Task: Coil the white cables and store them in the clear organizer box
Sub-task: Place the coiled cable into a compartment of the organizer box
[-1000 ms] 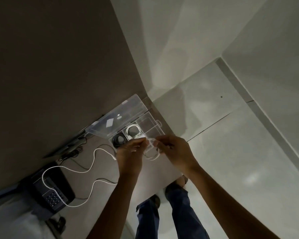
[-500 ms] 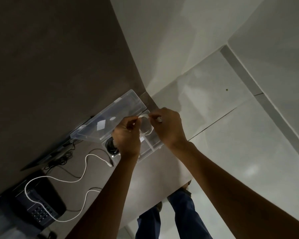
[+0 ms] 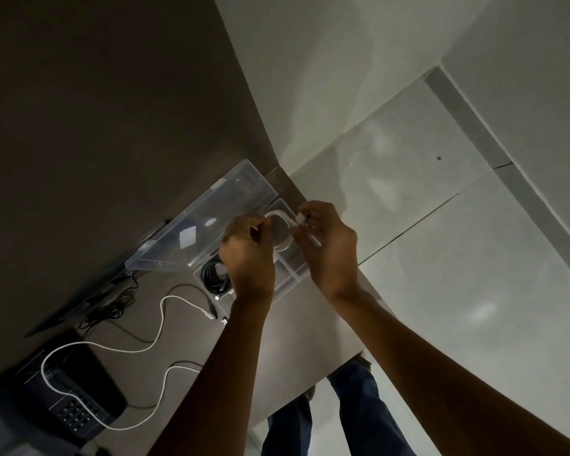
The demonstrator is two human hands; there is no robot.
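White coiled cable (image 3: 281, 232), light and springy, is pinched by left hand (image 3: 247, 258) and right hand (image 3: 329, 245) at opposite sides, each grip closed to stop uncoiling.

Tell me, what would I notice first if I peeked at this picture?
Two hands meet in the middle, the left hand and right hand holding a small white cable coil between them, just over the clear organizer box with its lid open. To the left, a long loose white cable snakes across the grey table and over a dark desk phone.
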